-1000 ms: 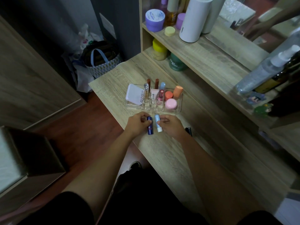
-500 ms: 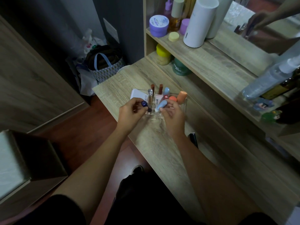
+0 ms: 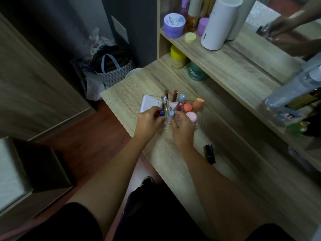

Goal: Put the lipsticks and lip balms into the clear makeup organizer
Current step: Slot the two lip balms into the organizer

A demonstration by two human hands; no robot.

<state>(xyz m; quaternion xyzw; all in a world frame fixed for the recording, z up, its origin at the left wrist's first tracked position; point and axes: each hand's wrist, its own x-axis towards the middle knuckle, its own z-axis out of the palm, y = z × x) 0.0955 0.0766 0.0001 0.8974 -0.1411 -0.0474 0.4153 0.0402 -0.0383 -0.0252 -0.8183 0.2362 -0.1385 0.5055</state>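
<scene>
left hand (image 3: pixel 149 122): dark blue balm (image 3: pixel 161 113) | right hand (image 3: pixel 182 127): light blue balm (image 3: pixel 171 115) | organizer (image 3: pixel 199 117) front

Pale wood-grain laminate with a matt finish across the desk top (image 3: pixel 173 157) and the shelf (image 3: pixel 231 66) above it. Clear, glossy hard plastic for the makeup organizer (image 3: pixel 199 123), edges catching light. Smooth plastic on the dark blue lip balm (image 3: pixel 161 112) and the light blue lip balm (image 3: pixel 171 114). Glossy black casing on the lipstick (image 3: pixel 210 153) lying on the desk. Matt white on the tall cylinder (image 3: pixel 219 23). Woven patterned cloth on the bag (image 3: pixel 114 73). Reddish, faintly shiny wood flooring (image 3: pixel 90 140).
</scene>
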